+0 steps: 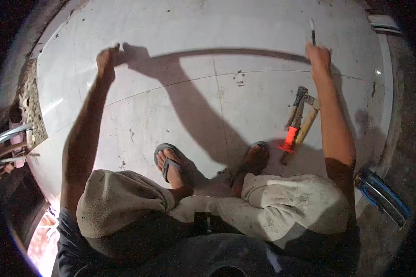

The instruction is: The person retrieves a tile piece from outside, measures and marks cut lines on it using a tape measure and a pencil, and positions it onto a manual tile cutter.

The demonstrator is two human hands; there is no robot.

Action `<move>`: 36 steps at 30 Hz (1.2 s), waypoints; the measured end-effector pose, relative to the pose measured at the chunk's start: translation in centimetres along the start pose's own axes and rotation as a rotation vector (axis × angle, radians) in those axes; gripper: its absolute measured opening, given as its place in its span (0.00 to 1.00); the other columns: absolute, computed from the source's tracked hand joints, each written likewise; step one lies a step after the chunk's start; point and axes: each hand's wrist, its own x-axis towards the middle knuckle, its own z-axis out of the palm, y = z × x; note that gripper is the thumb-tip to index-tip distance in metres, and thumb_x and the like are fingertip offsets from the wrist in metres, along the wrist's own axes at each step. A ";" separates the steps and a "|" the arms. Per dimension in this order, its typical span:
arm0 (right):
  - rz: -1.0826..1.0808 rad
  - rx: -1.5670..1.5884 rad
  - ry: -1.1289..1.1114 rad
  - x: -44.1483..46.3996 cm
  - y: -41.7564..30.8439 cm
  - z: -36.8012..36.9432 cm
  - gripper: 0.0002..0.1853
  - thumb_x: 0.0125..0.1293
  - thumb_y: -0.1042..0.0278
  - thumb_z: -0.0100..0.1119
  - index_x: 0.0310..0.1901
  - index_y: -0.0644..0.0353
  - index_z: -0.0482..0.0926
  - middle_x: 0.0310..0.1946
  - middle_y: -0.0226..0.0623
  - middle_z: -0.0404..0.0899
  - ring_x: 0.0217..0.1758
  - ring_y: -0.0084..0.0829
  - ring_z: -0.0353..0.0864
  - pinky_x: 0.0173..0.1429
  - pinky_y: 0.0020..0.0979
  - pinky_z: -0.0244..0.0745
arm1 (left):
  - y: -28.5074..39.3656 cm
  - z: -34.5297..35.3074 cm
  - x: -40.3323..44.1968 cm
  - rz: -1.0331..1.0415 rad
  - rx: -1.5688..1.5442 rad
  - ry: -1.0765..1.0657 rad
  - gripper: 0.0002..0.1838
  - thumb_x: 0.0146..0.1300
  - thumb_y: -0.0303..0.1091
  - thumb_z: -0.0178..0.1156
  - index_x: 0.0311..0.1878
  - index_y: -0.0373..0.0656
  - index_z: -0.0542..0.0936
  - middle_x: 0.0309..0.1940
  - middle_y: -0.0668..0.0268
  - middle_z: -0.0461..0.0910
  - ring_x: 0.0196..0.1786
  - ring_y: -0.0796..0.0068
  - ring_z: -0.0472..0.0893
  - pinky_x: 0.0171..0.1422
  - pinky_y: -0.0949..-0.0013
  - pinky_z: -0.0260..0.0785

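My left hand [107, 61] is closed at the upper left, above the pale panel [180, 111]; what its fingers grip is too unclear to name. At the upper right, my right hand [320, 59] is closed around a thin pointed tool [313, 31] with a pale tip, pointing away from me. A long, slightly curved dark band [226, 51] spans the space between both hands; whether it is a strip or a shadow, I cannot tell. A hammer [308, 123] with a wooden handle and a chisel [289, 139] with an orange-red grip lie together beside my right forearm.
My sandalled feet [171, 171] rest on the panel, which has thin lines and dark specks. Metal and wooden pieces [13, 147] are at the left edge. A blue-and-black object [382, 197] lies at the lower right, and a pale roll-like object [384, 24] at the upper right.
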 end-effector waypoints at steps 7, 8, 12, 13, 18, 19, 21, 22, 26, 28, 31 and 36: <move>0.109 0.243 -0.097 11.1 -1.1 4.4 0.17 0.63 0.65 0.60 0.49 0.66 0.82 0.42 0.37 0.84 0.44 0.30 0.79 0.46 0.28 0.71 | -1.6 0.9 14.7 0.018 -0.018 0.035 0.23 0.66 0.49 0.63 0.47 0.34 0.84 0.41 0.59 0.86 0.37 0.69 0.84 0.47 0.67 0.77; 0.129 0.253 -0.117 11.4 -0.9 4.6 0.17 0.63 0.65 0.60 0.49 0.66 0.82 0.42 0.37 0.84 0.45 0.30 0.80 0.46 0.27 0.71 | -1.5 1.3 15.1 0.001 -0.032 0.030 0.23 0.65 0.48 0.64 0.46 0.34 0.84 0.40 0.59 0.86 0.38 0.69 0.84 0.48 0.66 0.77; 0.146 0.270 -0.147 12.8 1.1 5.6 0.12 0.60 0.65 0.64 0.43 0.62 0.84 0.32 0.32 0.84 0.32 0.25 0.81 0.36 0.27 0.72 | -3.6 0.8 17.0 0.001 -0.065 -0.025 0.23 0.62 0.48 0.65 0.44 0.33 0.85 0.38 0.57 0.86 0.39 0.67 0.84 0.49 0.63 0.76; 0.149 0.256 -0.170 12.4 1.0 5.7 0.13 0.60 0.65 0.64 0.43 0.63 0.84 0.32 0.33 0.84 0.33 0.25 0.82 0.37 0.27 0.72 | -3.7 0.8 17.0 -0.006 -0.060 -0.028 0.23 0.63 0.48 0.65 0.44 0.33 0.85 0.38 0.57 0.86 0.39 0.66 0.84 0.49 0.63 0.76; 0.197 0.256 -0.113 11.9 0.8 6.3 0.15 0.60 0.67 0.65 0.46 0.67 0.84 0.40 0.36 0.83 0.41 0.30 0.80 0.46 0.27 0.73 | -3.7 1.7 16.6 -0.128 0.052 0.050 0.26 0.62 0.52 0.65 0.47 0.35 0.86 0.39 0.57 0.85 0.41 0.66 0.82 0.50 0.62 0.75; 0.190 0.269 -0.126 11.9 1.0 6.3 0.15 0.61 0.67 0.65 0.46 0.67 0.83 0.40 0.37 0.83 0.41 0.30 0.80 0.46 0.27 0.73 | -4.0 1.7 16.8 -0.219 0.049 0.093 0.26 0.62 0.53 0.65 0.47 0.36 0.86 0.40 0.57 0.85 0.41 0.65 0.82 0.50 0.62 0.74; 0.182 0.289 -0.141 11.7 1.4 6.4 0.16 0.61 0.67 0.65 0.47 0.68 0.83 0.40 0.37 0.83 0.41 0.30 0.80 0.48 0.28 0.74 | -4.5 1.4 16.7 -0.092 0.185 0.052 0.26 0.63 0.53 0.64 0.47 0.35 0.86 0.40 0.57 0.85 0.42 0.65 0.82 0.50 0.62 0.74; 0.180 0.295 -0.140 10.9 0.8 6.4 0.16 0.61 0.67 0.65 0.47 0.69 0.83 0.40 0.37 0.83 0.41 0.29 0.80 0.49 0.28 0.74 | -5.2 0.6 17.0 -0.083 0.160 0.034 0.26 0.63 0.53 0.63 0.47 0.35 0.86 0.40 0.57 0.85 0.42 0.66 0.82 0.50 0.62 0.74; 0.123 0.279 -0.155 10.8 1.6 6.1 0.12 0.58 0.65 0.64 0.39 0.65 0.83 0.30 0.33 0.81 0.33 0.27 0.78 0.40 0.29 0.74 | -5.7 0.6 17.1 -0.063 0.109 -0.036 0.24 0.67 0.52 0.61 0.48 0.38 0.85 0.42 0.60 0.85 0.41 0.72 0.82 0.48 0.66 0.75; 0.108 0.267 -0.206 10.8 1.8 5.6 0.14 0.59 0.64 0.64 0.42 0.66 0.84 0.35 0.36 0.82 0.38 0.29 0.79 0.45 0.30 0.74 | -6.2 0.7 17.0 0.013 0.054 -0.056 0.24 0.68 0.52 0.59 0.47 0.37 0.85 0.42 0.62 0.86 0.42 0.73 0.81 0.48 0.67 0.74; 0.134 0.254 -0.200 11.2 2.1 5.7 0.16 0.60 0.63 0.65 0.43 0.67 0.84 0.35 0.37 0.82 0.38 0.29 0.79 0.46 0.30 0.74 | -4.5 1.6 16.4 -0.097 0.303 -0.033 0.22 0.67 0.49 0.61 0.45 0.35 0.84 0.42 0.62 0.86 0.41 0.72 0.81 0.49 0.67 0.74; 0.134 0.272 -0.214 9.3 0.1 5.2 0.16 0.62 0.69 0.61 0.48 0.71 0.83 0.43 0.38 0.83 0.44 0.30 0.79 0.55 0.30 0.74 | -9.1 -2.1 18.5 -0.006 0.203 -0.084 0.18 0.67 0.44 0.60 0.44 0.37 0.84 0.41 0.63 0.86 0.42 0.71 0.82 0.50 0.67 0.75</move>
